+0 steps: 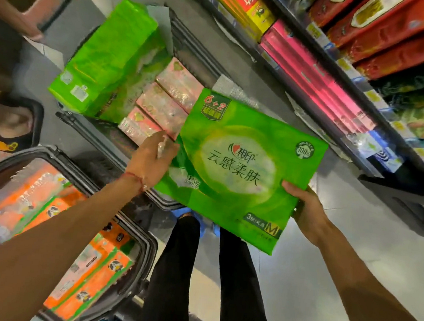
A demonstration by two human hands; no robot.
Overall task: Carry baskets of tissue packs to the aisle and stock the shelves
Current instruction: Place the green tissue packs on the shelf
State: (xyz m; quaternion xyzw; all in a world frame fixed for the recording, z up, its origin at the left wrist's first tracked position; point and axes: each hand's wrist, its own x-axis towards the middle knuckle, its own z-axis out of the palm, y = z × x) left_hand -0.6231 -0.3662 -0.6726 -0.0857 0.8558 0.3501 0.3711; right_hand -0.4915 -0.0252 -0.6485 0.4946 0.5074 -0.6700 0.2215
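Nearest, at the lower left of the floor, a dark basket (149, 247) holds orange packs (91, 273). Above its far edge the left hand (151, 159) grips the left edge of the green tissue pack (238, 168), fingers curled round it. The right hand (304, 213) pinches the pack's near right corner, thumb on top and fingers beneath. The pack hangs in the air, clear of both baskets. Beyond, a second basket (190, 47) holds pink packs (164, 104) and another green pack (107, 57). The shelf (356, 78) runs along the right. The pack should probably go in squarely, two-handed, without crushing the soft wrap.
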